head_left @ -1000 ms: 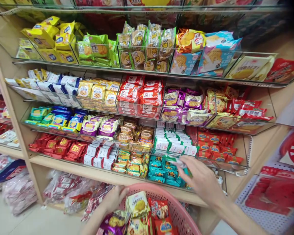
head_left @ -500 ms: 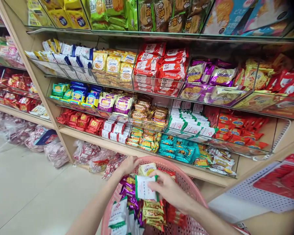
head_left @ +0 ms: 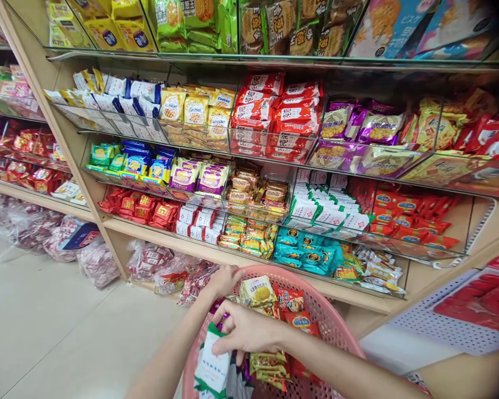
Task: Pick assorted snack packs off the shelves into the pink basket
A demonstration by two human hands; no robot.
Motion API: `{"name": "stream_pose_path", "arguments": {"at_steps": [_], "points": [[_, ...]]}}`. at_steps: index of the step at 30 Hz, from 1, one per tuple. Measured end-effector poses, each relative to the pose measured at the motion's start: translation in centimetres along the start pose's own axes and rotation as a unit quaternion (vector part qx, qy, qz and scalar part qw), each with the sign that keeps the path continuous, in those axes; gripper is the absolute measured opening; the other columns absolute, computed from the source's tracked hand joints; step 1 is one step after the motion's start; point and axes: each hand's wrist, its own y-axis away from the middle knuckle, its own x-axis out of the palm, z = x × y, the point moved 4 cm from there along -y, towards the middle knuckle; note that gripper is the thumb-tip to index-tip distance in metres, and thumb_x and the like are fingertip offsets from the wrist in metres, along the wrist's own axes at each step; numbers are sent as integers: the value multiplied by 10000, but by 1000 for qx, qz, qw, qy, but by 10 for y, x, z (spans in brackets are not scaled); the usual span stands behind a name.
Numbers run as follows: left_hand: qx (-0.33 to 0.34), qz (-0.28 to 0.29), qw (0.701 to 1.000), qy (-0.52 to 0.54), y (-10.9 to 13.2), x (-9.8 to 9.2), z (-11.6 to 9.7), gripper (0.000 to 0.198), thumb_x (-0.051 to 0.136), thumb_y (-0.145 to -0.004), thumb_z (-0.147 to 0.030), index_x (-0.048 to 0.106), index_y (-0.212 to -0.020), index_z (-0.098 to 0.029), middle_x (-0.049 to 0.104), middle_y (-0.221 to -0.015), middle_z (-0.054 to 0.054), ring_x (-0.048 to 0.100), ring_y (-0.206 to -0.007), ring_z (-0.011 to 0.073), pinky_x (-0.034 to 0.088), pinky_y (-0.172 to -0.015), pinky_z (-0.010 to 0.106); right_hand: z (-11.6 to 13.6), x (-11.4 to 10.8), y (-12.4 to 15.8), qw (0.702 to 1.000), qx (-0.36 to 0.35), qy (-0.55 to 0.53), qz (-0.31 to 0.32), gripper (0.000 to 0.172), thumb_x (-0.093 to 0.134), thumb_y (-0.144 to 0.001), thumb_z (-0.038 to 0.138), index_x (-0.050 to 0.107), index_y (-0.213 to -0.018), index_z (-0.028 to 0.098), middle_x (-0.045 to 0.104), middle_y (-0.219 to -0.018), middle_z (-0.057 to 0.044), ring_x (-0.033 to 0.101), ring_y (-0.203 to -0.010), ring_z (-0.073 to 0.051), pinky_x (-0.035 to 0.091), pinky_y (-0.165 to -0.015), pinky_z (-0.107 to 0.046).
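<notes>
A pink plastic basket (head_left: pixel 349 338) stands in front of me with snack packets inside. My left hand (head_left: pixel 224 280) is closed on its far-left rim. Reaching across the basket, my right hand (head_left: pixel 245 330) pinches a white snack packet with green ends (head_left: pixel 214 360) between thumb and fingers, over similar packets at the near left. Past my right hand lie a cream-coloured biscuit packet (head_left: pixel 258 291) and red packets (head_left: pixel 301 320). Gold packets (head_left: pixel 270 367) sit below my wrist. Purple packets are mostly hidden behind my right hand.
Shelves with clear fronts hold rows of packaged snacks, among them white-and-green packets (head_left: pixel 326 208) and teal packets (head_left: pixel 305 252). Plastic bags of goods (head_left: pixel 147 260) lie on the floor beneath. A perforated white panel (head_left: pixel 424 332) stands at the right.
My right hand has moved left and nearer to me with the white-and-green packet, now over the basket's near-left side. The cream and red packets show more. My left hand stays on the rim.
</notes>
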Motion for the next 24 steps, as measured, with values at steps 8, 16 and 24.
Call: {"name": "stream_pose_path", "arguments": {"at_steps": [8,16,24], "points": [[10,-7,1000,4,3,-1,-1,563,260,-846,-577,626,-773,-156,666,-731,84,581,-669,174,386,-633,254,3,9,-15,973,-48,217,-67,286,580,-665,229,568,-943,162,609,-727,7,530,-457,-86,399,-411,-193],[9,-3,1000,13,0,0,1,546,254,-858,-542,635,-807,-154,678,-744,86,585,-667,180,385,-631,259,11,24,-5,820,-87,507,-251,214,523,-753,281,601,-924,180,677,-853,-75,631,-758,-223,459,-631,-302],[3,0,1000,17,1,-1,-1,558,249,-850,-559,635,-816,-158,678,-759,86,583,-676,179,392,-644,263,2,40,-13,712,-114,614,-321,238,456,-775,134,552,-993,146,620,-926,-124,620,-785,-263,507,-598,-376]]}}
